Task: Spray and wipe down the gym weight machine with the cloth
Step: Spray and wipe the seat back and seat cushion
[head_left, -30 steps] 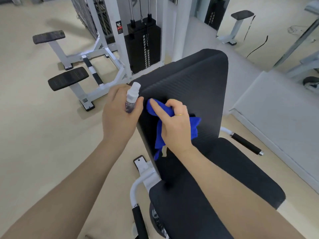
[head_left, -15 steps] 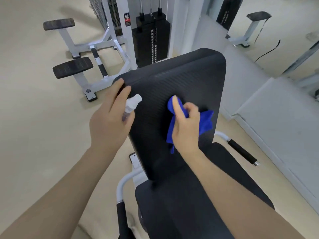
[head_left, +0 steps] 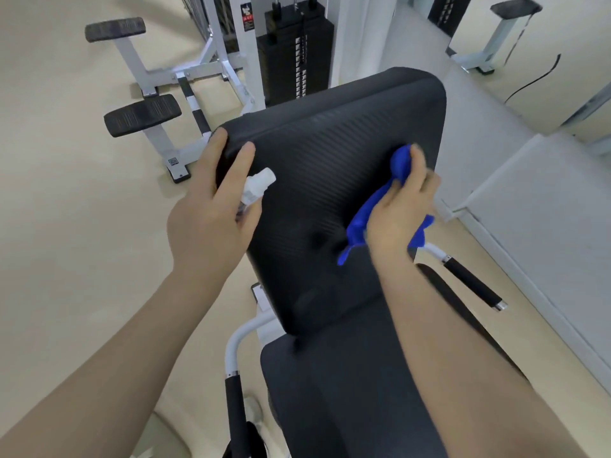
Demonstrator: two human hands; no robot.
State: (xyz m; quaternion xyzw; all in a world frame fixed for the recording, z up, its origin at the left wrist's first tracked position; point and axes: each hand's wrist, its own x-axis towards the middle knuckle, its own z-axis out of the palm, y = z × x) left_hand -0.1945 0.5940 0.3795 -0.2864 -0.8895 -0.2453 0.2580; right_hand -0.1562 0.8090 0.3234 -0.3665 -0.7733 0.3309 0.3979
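I see right hand [head_left: 398, 209] bunching blue cloth [head_left: 358, 223], pressing it on black backrest pad [head_left: 324, 180], right side. Left hand [head_left: 211, 213] holds small spray bottle [head_left: 256, 186], two fingers straight, touching pad's upper-left corner. Seat pad [head_left: 347, 391] below.

I have just one camera, and it sits on the person's head; it looks forward and down, from above the black back pad [head_left: 330, 180] and close to it; the left hand [head_left: 211, 213] and right hand [head_left: 401, 209] show near the middle; the wide lens bends the floor [head_left: 66, 193] at the edges; no second view shares this scene.
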